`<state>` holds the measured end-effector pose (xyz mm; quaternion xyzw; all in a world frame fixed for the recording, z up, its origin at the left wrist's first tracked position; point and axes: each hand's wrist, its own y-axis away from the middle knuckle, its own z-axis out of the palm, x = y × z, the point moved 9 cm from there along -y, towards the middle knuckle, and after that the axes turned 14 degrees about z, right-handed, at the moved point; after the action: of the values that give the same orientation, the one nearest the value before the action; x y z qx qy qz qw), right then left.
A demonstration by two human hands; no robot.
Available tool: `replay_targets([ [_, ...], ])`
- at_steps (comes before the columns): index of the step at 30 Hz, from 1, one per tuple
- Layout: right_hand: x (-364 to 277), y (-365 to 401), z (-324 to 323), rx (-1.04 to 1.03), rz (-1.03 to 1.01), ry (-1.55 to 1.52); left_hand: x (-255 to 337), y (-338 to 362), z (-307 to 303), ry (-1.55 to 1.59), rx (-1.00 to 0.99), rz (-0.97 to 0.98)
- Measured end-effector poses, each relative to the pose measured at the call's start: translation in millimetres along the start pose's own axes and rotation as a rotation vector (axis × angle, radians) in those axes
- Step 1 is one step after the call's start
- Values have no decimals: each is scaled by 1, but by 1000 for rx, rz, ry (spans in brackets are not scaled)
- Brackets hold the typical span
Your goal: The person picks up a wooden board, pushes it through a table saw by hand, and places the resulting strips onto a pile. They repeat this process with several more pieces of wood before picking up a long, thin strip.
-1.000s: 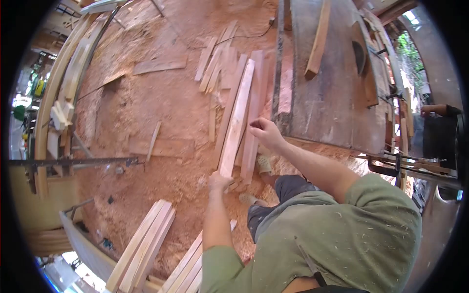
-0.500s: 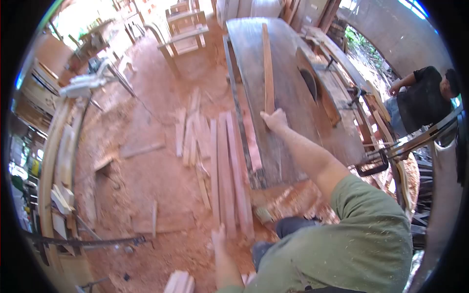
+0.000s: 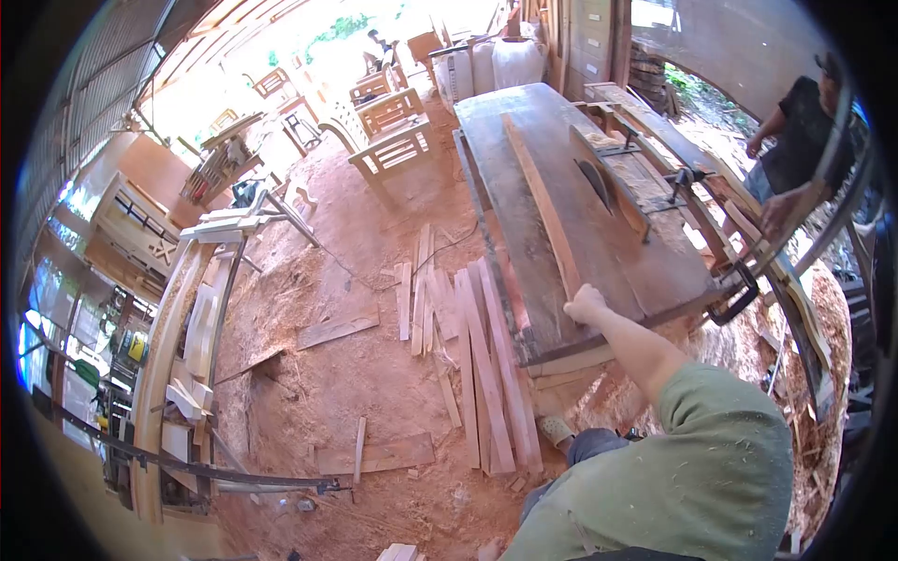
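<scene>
My right hand (image 3: 586,306) is closed around the near end of a long, narrow wooden strip (image 3: 543,201). The strip lies lengthwise along a dark saw table (image 3: 645,271), its far end angled slightly left. To the right of the strip, a round saw blade (image 3: 595,184) rises from the tabletop beside a wooden fence (image 3: 622,201). My hand is close to the table's near edge, well short of the blade. My left hand is out of view.
Long planks (image 3: 489,374) lie on the sawdust-covered floor left of the table. Clamps (image 3: 687,178) hold boards along its right side, where a person in a dark shirt (image 3: 800,131) stands. Wooden chair frames (image 3: 393,150) stand farther back. Curved timbers (image 3: 173,365) line the left.
My right hand has drawn the strip back toward the table's near edge, and the strip now slants. My left hand has dropped out of view. The camera has tilted up and turned left.
</scene>
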<state>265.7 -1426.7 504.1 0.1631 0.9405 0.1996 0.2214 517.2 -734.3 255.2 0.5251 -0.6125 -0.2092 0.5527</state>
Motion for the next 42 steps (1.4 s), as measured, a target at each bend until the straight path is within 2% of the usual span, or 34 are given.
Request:
replay_targets([
  [2, 45, 57, -1, -53, 28, 19, 4, 8, -1, 6, -2, 48],
  [4, 95, 98, 12, -9, 55, 19, 14, 10, -5, 2, -12, 104],
  [6, 143, 156, 38, -510, 105, -148, 27, 9, -12, -31, -33, 150],
  [8, 196, 175, 70, -383, 151, -224, 41, 10, -15, -73, -52, 171],
  [10, 241, 181, 134, -704, 182, -718, 65, 16, -6, -103, -59, 160],
  [12, 264, 204, 128, -709, 142, -846, 98, 25, 7, -151, -80, 189],
  [14, 290, 210, 101, -686, 80, -980, 96, -55, 20, -120, -245, 299],
  [15, 312, 215, 96, -722, 153, -1026, 96, -87, 28, -97, -327, 353],
  [16, 332, 220, 93, -770, 222, -1066, 115, -86, 40, -127, -341, 366],
  [17, 364, 235, 65, -616, 397, -916, 149, -71, 51, -216, -306, 420],
  [18, 389, 234, 51, -535, 377, -907, 179, -52, 57, -297, -267, 469],
  [19, 419, 236, 40, -462, 362, -889, 200, -85, 83, -395, -408, 757],
  [20, 442, 241, 35, -542, 345, -933, 219, -102, 106, -461, -516, 1059],
  [21, 465, 248, 30, -626, 331, -972, 236, -32, 128, 43, -523, 510],
  [22, 487, 258, 19, -574, 340, -992, 245, -88, 138, -98, -515, 629],
  [23, 514, 266, 10, -550, 376, -917, 262, -76, 145, -161, -407, 586],
  [24, 539, 271, 11, -598, 354, -886, 287, -66, 178, -215, -313, 551],
  [26, 589, 286, 12, -717, 331, -888, 339, -19, 236, -42, -290, 548],
  [27, 619, 296, 15, -631, 411, -972, 359, -14, 270, 46, -371, 527],
  [28, 634, 314, -1, -579, 477, -920, 377, -10, 297, 129, -447, 502],
  [29, 663, 318, 7, -523, 475, -1011, 396, 0, 323, 251, -449, 474],
  [30, 687, 336, 10, -561, 642, -1055, 411, 13, 347, 371, -439, 437],
  [32, 733, 366, 9, -479, 917, -1024, 441, 54, 384, 486, -447, 464],
  [33, 743, 378, 11, -504, 931, -1000, 455, 79, 401, 557, -474, 519],
  [34, 757, 389, 8, -420, 931, -1008, 465, 98, 416, 627, -497, 576],
  [35, 767, 401, 1, -337, 926, -1012, 460, 99, 429, 467, -431, 565],
  [36, 766, 416, -1, -403, 937, -1033, 453, 95, 439, 313, -367, 553],
  [37, 769, 428, 1, -433, 965, -1046, 444, 89, 451, 312, -388, 546],
  [38, 788, 432, 26, -388, 952, -1200, 435, 86, 459, 322, -403, 544],
  [40, 804, 459, 31, -400, 1004, -1140, 432, 111, 467, 162, -373, 606],
  [41, 786, 470, 25, -413, 1043, -1250, 430, 113, 474, 177, -349, 598],
  [42, 788, 479, 31, -385, 1091, -1292, 434, 118, 484, 76, -353, 696],
])
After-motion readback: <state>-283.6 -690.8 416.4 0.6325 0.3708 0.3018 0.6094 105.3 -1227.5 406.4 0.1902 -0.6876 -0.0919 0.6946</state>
